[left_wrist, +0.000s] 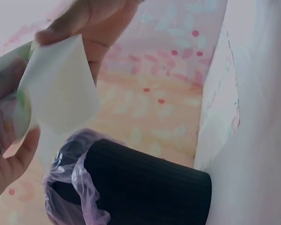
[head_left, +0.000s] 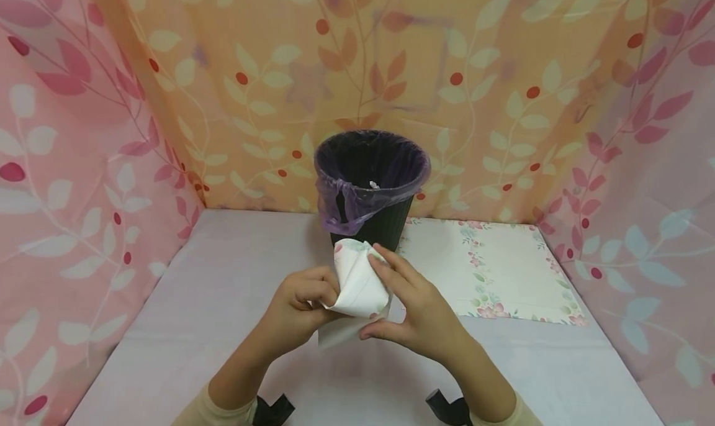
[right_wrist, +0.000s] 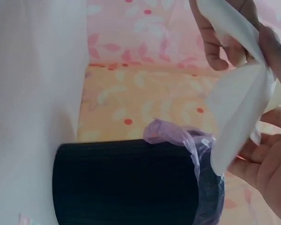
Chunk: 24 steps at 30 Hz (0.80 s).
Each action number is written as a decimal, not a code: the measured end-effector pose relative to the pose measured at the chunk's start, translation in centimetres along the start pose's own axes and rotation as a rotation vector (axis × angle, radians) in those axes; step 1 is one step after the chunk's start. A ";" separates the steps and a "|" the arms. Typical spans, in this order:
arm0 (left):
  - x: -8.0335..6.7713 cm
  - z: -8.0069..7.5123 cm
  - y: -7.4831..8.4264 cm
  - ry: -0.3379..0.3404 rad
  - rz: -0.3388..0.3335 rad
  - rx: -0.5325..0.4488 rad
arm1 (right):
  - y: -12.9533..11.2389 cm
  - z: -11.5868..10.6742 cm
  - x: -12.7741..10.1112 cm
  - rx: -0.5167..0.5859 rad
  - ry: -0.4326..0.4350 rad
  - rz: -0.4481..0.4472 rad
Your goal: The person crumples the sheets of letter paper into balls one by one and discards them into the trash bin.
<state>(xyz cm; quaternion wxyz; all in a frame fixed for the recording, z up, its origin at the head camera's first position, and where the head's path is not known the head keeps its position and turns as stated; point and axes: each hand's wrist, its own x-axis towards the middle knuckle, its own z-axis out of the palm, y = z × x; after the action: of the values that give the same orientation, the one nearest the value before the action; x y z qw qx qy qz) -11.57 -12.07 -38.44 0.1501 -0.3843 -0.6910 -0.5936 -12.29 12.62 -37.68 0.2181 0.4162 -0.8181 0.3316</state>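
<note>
Both hands hold a white paper (head_left: 360, 289) with a floral print, folded over on itself, in front of the bin. My left hand (head_left: 304, 302) grips its left side with curled fingers. On the right side, my right hand (head_left: 421, 308) holds it between the thumb below and the fingers along its upper edge. In the left wrist view a plain pale flap of the paper (left_wrist: 61, 89) hangs out. The right wrist view shows the paper (right_wrist: 241, 112) bent into a curved fold between the hands.
A black ribbed trash bin (head_left: 382, 224) lined with a purple plastic bag (head_left: 349, 205) stands behind the hands, a small white scrap (head_left: 373, 184) inside it. A flower-bordered sheet (head_left: 519, 271) lies flat at the right of the table (head_left: 184, 326). Patterned curtains (head_left: 268, 103) enclose the back and sides.
</note>
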 end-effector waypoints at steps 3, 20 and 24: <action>0.1 0.1 -0.1 0.035 0.044 0.029 | 0.0 0.2 -0.1 0.071 -0.042 0.016; 0.5 -0.6 -0.6 -0.030 0.004 0.280 | 0.7 0.8 -0.3 0.109 0.111 0.110; 0.3 -0.8 -0.5 -0.106 -0.147 0.337 | 0.8 0.4 -0.2 0.153 0.121 0.108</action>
<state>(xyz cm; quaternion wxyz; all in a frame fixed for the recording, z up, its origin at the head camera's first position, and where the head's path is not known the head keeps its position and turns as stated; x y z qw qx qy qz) -12.31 -12.71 -38.44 0.1319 -0.3329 -0.8139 -0.4576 -12.85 12.76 -38.39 0.2166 0.3662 -0.7969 0.4290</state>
